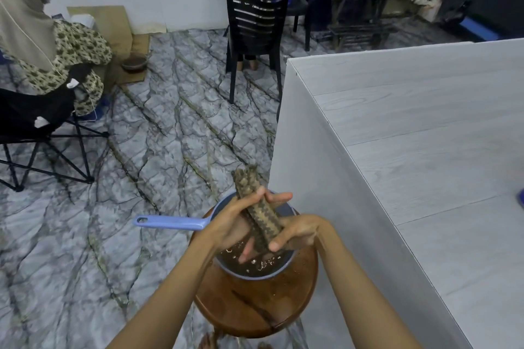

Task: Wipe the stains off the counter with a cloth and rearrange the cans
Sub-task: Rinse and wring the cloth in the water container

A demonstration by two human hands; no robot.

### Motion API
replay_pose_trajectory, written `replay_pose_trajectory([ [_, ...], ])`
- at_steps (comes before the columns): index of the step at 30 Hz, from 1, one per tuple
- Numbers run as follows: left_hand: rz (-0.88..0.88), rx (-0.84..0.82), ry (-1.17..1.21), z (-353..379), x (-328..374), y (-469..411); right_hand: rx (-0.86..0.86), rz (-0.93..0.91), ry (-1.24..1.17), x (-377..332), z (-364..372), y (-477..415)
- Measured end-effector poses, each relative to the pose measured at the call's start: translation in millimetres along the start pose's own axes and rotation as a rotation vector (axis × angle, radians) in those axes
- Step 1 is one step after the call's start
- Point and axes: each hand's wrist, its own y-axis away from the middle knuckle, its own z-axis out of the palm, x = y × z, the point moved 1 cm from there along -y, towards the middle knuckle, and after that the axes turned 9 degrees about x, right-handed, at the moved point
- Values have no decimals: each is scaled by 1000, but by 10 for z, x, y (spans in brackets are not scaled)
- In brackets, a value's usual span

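Observation:
A brown patterned cloth (249, 190), twisted into a roll, is held over a blue dipper bowl (255, 275) with water in it. My left hand (235, 224) grips the upper half of the roll. My right hand (297, 231) grips its lower end. Water drops fall into the bowl. The dipper's long blue handle (170, 222) points left. The bowl stands on a round wooden stool (255, 309). The pale grey counter (425, 164) lies to my right. No cans are in view.
A black plastic chair (255, 34) stands on the marble-pattern floor behind the counter's far corner. At left a person in patterned clothes sits on a black folding chair (42, 133). A dark wooden rack (357, 8) is at the back. A blue object (520, 197) shows at the counter's right edge.

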Motion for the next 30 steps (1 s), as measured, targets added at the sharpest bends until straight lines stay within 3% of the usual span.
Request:
replay_pose_trajectory([
  [3,29,26,-31,79,132,-100,-62,-47,-149,-48,86,-103],
  [5,71,95,-40,85,173,-168,27,-45,-340,-66,135,-165],
  [7,91,172,-47,86,190,-219,202,-16,-356,-80,176,-202],
  [12,121,474,-247,76,97,-288,562,124,-112,-42,240,-349],
  [17,153,711,-264,5,-82,-332,1052,100,289,154,366,-527],
  [24,61,1114,-402,-107,-294,-327,1248,182,506,297,563,-567],
  [30,51,1149,-383,-37,-232,-294,1321,185,646,228,595,-482],
])
